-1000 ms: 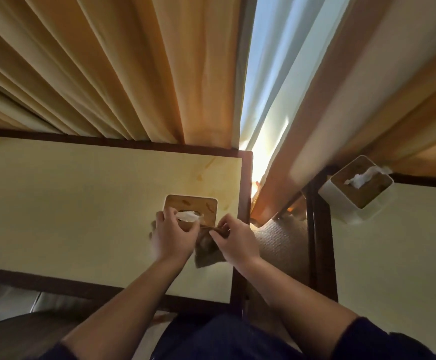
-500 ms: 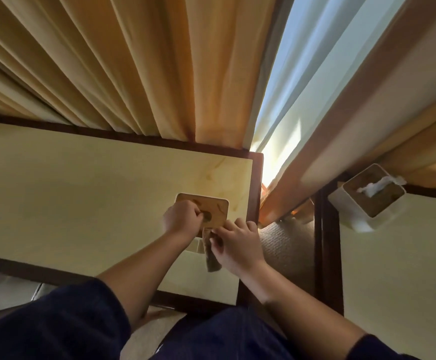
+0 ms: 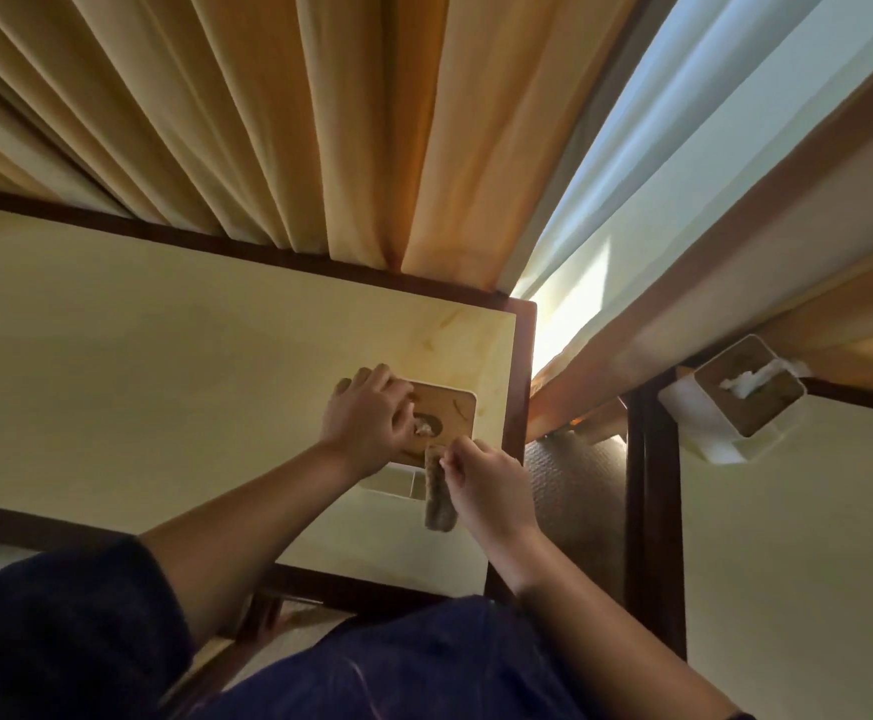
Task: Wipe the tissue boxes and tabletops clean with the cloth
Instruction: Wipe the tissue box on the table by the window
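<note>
A white tissue box with a wooden lid (image 3: 456,414) stands near the right end of the cream tabletop (image 3: 164,366). My left hand (image 3: 367,420) lies over the lid's left side, its fingers curled at the oval tissue slot (image 3: 426,427). My right hand (image 3: 486,485) pinches a grey-brown cloth (image 3: 437,498) at the lid's near edge; the cloth hangs down over the box's front. A second white tissue box (image 3: 735,407) with a tissue sticking out sits at the far corner of the right-hand table (image 3: 798,563).
Tan curtains (image 3: 268,122) hang right behind both tables. A dark wooden frame (image 3: 524,376) borders the left table. A narrow gap with carpet (image 3: 574,491) separates the two tables. My dark-clothed lap (image 3: 424,667) is against the near edge.
My left hand has slid left and further onto the lid, and the tissue that stuck up a second ago now sits low in the slot. My right hand moved up to the lid's edge with the cloth.
</note>
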`<state>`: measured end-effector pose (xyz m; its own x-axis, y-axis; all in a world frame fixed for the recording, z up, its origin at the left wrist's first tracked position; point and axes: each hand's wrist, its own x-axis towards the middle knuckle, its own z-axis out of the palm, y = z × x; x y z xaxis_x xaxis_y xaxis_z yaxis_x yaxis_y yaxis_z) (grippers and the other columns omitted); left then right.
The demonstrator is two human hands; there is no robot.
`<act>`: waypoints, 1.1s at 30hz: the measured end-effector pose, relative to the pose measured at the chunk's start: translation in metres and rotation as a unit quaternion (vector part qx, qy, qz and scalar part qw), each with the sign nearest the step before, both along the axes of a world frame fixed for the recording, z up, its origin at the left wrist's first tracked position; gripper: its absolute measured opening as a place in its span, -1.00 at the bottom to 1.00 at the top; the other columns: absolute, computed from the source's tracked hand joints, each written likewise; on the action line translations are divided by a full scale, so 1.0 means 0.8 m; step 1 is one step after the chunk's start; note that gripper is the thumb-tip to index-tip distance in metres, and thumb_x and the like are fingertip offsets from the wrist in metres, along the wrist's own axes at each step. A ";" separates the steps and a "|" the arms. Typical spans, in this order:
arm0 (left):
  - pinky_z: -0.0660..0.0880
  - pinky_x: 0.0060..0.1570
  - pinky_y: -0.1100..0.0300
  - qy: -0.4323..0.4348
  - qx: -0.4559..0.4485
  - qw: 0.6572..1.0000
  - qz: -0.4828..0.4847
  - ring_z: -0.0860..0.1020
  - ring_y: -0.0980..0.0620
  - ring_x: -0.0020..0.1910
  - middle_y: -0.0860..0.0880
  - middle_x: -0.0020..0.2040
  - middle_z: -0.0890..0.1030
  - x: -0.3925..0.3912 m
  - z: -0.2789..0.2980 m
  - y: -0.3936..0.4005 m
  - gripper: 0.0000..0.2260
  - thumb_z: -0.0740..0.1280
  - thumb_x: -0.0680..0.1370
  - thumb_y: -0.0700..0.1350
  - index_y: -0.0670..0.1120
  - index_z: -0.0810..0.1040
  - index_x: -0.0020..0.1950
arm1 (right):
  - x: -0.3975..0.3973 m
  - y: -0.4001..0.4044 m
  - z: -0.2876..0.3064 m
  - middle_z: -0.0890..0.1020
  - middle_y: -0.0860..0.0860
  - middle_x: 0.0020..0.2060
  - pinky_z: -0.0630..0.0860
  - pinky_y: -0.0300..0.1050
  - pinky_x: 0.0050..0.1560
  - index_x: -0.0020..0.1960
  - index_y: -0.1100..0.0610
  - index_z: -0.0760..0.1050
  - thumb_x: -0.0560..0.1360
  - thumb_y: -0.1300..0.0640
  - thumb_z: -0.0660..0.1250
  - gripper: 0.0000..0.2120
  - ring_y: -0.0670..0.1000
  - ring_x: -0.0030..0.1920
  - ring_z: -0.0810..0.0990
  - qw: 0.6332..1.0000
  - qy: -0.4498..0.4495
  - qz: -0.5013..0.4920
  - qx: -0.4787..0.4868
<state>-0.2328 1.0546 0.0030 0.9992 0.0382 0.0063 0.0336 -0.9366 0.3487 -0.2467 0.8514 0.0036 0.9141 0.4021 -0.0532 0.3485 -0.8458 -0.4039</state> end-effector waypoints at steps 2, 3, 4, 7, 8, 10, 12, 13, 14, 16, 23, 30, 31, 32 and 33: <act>0.40 0.38 -0.08 0.029 0.020 0.999 -0.038 0.44 -0.15 0.41 -0.09 0.43 0.47 -0.003 -0.019 0.003 -0.52 0.14 0.65 0.14 -0.08 0.47 0.47 | -0.004 0.002 0.002 0.67 -0.03 -0.13 0.51 -0.16 -0.22 0.03 0.08 0.63 0.68 0.02 0.26 -0.79 0.00 -0.13 0.63 1.000 0.006 0.014 0.001; 0.27 0.52 -0.09 0.048 0.018 0.997 -0.049 0.33 -0.15 0.53 -0.11 0.53 0.39 -0.006 -0.029 0.003 -0.44 0.09 0.66 0.18 -0.10 0.37 0.56 | -0.007 0.003 0.003 0.68 -0.05 -0.08 0.57 -0.14 -0.14 0.06 0.05 0.65 0.68 0.00 0.20 -0.73 -0.01 -0.08 0.62 1.000 0.005 0.031 0.002; 0.11 0.61 -0.08 0.058 0.016 0.997 -0.057 0.23 -0.14 0.61 -0.12 0.60 0.31 -0.007 -0.037 0.002 -0.39 0.06 0.67 0.21 -0.12 0.28 0.62 | -0.011 0.003 0.005 0.69 -0.06 -0.02 0.60 -0.12 -0.05 0.10 0.03 0.66 0.67 -0.02 0.14 -0.68 -0.02 -0.02 0.62 0.999 0.001 0.051 0.003; -0.15 0.61 0.03 0.055 0.006 0.996 -0.066 0.09 -0.13 0.66 -0.16 0.65 0.21 -0.006 -0.050 0.001 -0.32 -0.01 0.68 0.24 -0.18 0.16 0.66 | -0.015 0.003 0.004 0.69 -0.03 0.12 0.62 -0.05 0.12 0.22 0.03 0.67 0.64 0.04 0.17 -0.67 0.03 0.14 0.61 0.997 0.016 0.080 -0.007; -0.17 0.60 0.05 0.053 0.000 0.996 -0.066 0.08 -0.13 0.66 -0.17 0.65 0.21 -0.006 -0.050 0.001 -0.32 -0.01 0.68 0.24 -0.19 0.15 0.66 | -0.014 0.004 0.004 0.68 -0.03 0.15 0.63 -0.03 0.14 0.25 0.02 0.67 0.63 0.07 0.22 -0.69 0.03 0.17 0.60 0.997 0.028 0.076 -0.017; -0.16 0.60 0.05 0.046 -0.012 0.997 -0.066 0.10 -0.14 0.66 -0.18 0.64 0.23 -0.005 -0.051 0.002 -0.32 -0.01 0.69 0.24 -0.19 0.17 0.66 | -0.010 0.007 0.005 0.68 -0.03 0.17 0.62 -0.05 0.17 0.29 0.00 0.66 0.62 0.08 0.28 -0.71 0.02 0.18 0.60 0.996 0.046 0.065 -0.027; -0.07 0.63 0.01 0.038 -0.020 0.997 -0.070 0.14 -0.16 0.64 -0.18 0.62 0.26 -0.004 -0.053 0.004 -0.32 -0.04 0.69 0.26 -0.20 0.20 0.64 | -0.005 0.010 0.008 0.67 -0.04 0.15 0.61 -0.08 0.17 0.29 0.00 0.65 0.62 0.09 0.37 -0.74 0.00 0.15 0.60 0.996 0.062 0.060 -0.026; -0.02 0.63 -0.03 0.036 -0.025 0.996 -0.072 0.16 -0.17 0.64 -0.18 0.61 0.27 -0.004 -0.055 0.006 -0.31 -0.06 0.69 0.26 -0.20 0.21 0.64 | -0.001 0.011 0.011 0.66 -0.04 0.13 0.61 -0.08 0.16 0.27 0.00 0.65 0.60 0.08 0.41 -0.75 -0.01 0.11 0.61 0.995 0.075 0.061 -0.024; 0.03 0.64 -0.06 0.035 -0.030 0.996 -0.074 0.17 -0.18 0.64 -0.18 0.61 0.28 -0.004 -0.058 0.007 -0.31 -0.08 0.68 0.27 -0.19 0.22 0.63 | 0.003 0.013 0.014 0.66 -0.05 0.10 0.62 -0.08 0.14 0.24 0.00 0.66 0.58 0.05 0.46 -0.75 -0.03 0.07 0.62 0.994 0.090 0.063 -0.030; 0.10 0.63 -0.10 0.033 -0.035 0.996 -0.079 0.20 -0.19 0.62 -0.19 0.59 0.31 -0.003 -0.061 0.009 -0.30 -0.10 0.68 0.27 -0.20 0.24 0.63 | 0.019 0.018 0.016 0.65 -0.07 0.04 0.65 -0.10 0.08 0.18 0.00 0.66 0.53 -0.02 0.50 -0.75 -0.06 -0.03 0.64 0.991 0.099 0.069 -0.060; 0.09 0.62 -0.07 0.005 -0.018 0.996 -0.088 0.29 -0.20 0.58 -0.21 0.54 0.39 0.000 -0.064 0.012 -0.35 0.01 0.68 0.21 -0.22 0.31 0.60 | 0.093 0.048 0.023 0.65 0.05 -0.04 0.58 -0.01 -0.04 0.21 0.11 0.68 0.62 0.01 0.18 -0.63 0.15 -0.07 0.63 0.993 0.087 -0.014 -0.080; 0.18 0.61 -0.12 -0.017 -0.008 0.997 -0.081 0.33 -0.22 0.54 -0.22 0.51 0.41 -0.002 -0.072 0.009 -0.36 0.12 0.66 0.20 -0.23 0.32 0.58 | 0.064 0.051 0.011 0.63 0.01 0.07 0.64 0.02 0.05 0.25 0.09 0.58 0.57 0.10 0.42 -0.74 0.07 0.05 0.59 0.994 0.073 -0.033 -0.080; 0.18 0.60 -0.13 -0.020 -0.007 0.997 -0.081 0.33 -0.22 0.54 -0.22 0.51 0.41 -0.002 -0.072 0.009 -0.35 0.12 0.66 0.20 -0.24 0.32 0.58 | 0.054 0.047 0.011 0.62 -0.01 0.07 0.64 -0.02 0.04 0.22 0.08 0.58 0.55 0.12 0.46 -0.75 0.04 0.04 0.59 0.993 0.075 -0.025 -0.083; 0.19 0.60 -0.14 -0.022 -0.008 0.996 -0.080 0.34 -0.23 0.54 -0.23 0.50 0.41 -0.001 -0.072 0.009 -0.35 0.12 0.66 0.21 -0.24 0.33 0.57 | 0.044 0.043 0.011 0.62 -0.02 0.06 0.63 -0.08 0.01 0.19 0.08 0.58 0.54 0.14 0.48 -0.76 0.02 0.02 0.59 0.993 0.075 -0.016 -0.086; 0.20 0.59 -0.14 -0.025 -0.009 0.997 -0.079 0.34 -0.23 0.53 -0.23 0.50 0.41 -0.001 -0.073 0.009 -0.34 0.12 0.65 0.21 -0.25 0.33 0.57 | 0.034 0.039 0.012 0.62 -0.03 0.04 0.60 -0.14 -0.02 0.17 0.08 0.59 0.54 0.15 0.49 -0.78 0.00 -0.01 0.60 0.993 0.079 -0.010 -0.089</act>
